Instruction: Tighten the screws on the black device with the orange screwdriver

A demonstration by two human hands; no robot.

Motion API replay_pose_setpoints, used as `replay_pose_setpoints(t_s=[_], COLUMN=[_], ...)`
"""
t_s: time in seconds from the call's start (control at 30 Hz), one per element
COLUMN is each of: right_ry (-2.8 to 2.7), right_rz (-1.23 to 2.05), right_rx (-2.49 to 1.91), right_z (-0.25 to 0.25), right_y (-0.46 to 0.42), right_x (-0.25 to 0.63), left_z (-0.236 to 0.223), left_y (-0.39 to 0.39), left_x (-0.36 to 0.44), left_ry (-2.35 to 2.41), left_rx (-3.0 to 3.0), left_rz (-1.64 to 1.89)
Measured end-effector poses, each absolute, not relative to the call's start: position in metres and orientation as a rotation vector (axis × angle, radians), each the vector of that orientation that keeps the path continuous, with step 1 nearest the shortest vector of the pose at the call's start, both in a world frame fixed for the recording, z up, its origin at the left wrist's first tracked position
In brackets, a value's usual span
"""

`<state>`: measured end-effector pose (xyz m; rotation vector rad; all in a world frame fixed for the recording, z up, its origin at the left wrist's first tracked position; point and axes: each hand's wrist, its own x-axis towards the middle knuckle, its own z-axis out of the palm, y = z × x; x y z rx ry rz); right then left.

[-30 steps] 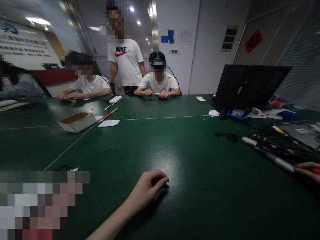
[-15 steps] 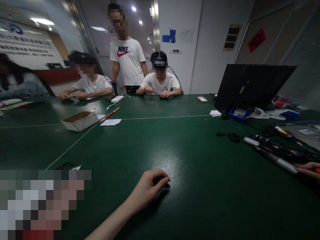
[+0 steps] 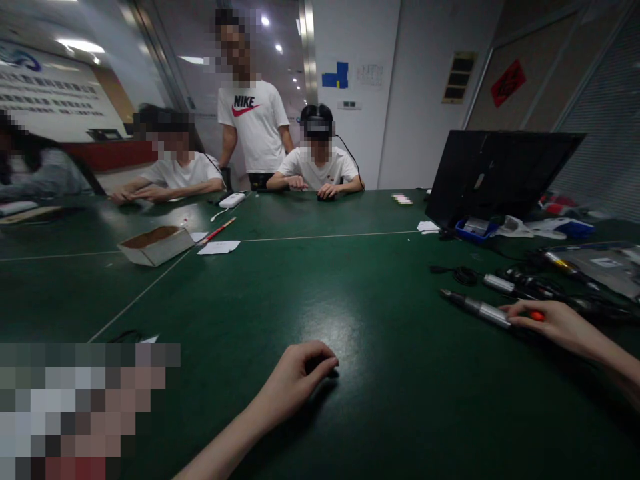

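Note:
My left hand (image 3: pixel 305 373) rests on the green table with its fingers curled and thumb against the fingertips. Something dark shows under the fingertips, too small to tell from shadow. On the right, my right hand (image 3: pixel 547 323) is closed round the rear of a silver and black pen-shaped tool (image 3: pixel 487 312). Its dark tapered tip points left and away from me. A spot of orange (image 3: pixel 537 315) shows between my fingers; I cannot tell whether it is part of the tool.
Behind my right hand lie black cables (image 3: pixel 545 287), another silver tool (image 3: pixel 499 285) and a grey case (image 3: pixel 607 263). A black monitor (image 3: pixel 505 177) and a blue tray (image 3: pixel 475 229) stand farther back. At left are an open box (image 3: pixel 157 247) and paper (image 3: pixel 219 247). Several people are across the table (image 3: pixel 300 280).
My right hand has come in from the right edge, carrying the pen-shaped tool leftward, off the cables. The left hand stays in place. The view has shifted very slightly.

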<state>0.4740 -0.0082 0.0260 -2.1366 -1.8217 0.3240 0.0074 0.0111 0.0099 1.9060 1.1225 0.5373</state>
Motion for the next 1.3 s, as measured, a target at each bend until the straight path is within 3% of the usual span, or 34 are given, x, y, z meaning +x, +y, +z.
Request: replay_pose_setpoints(t_s=[0.17,0.47,0.63,0.83,1.3], right_ry=[-2.076,-2.406,-2.524,-2.584,-2.627], right_rz=[0.693,0.923,0.964,0.943,0.891], right_rx=[-1.811,-1.234,-1.042,-0.949,-0.91], right_z=[0.03,0.024,0.017,0.015,0.021], right_y=[0.016,0.025,0.018,0.018,0.021], right_x=[0.412,0.268,0.211,0.189,0.193], left_z=[0.007,0.008,0.016,0.03,0.042], left_y=[0.011,-0.004,-0.006,-0.001,-0.003], left_x=[0.006,0.003,-0.001,-0.011,-0.009], left_ry=[1.098,0.956,0.968,1.074,1.084], left_rx=[1.961,2.512,2.493,2.41,2.404], left_rz=[0.549,0.68,0.403,0.102,0.097])
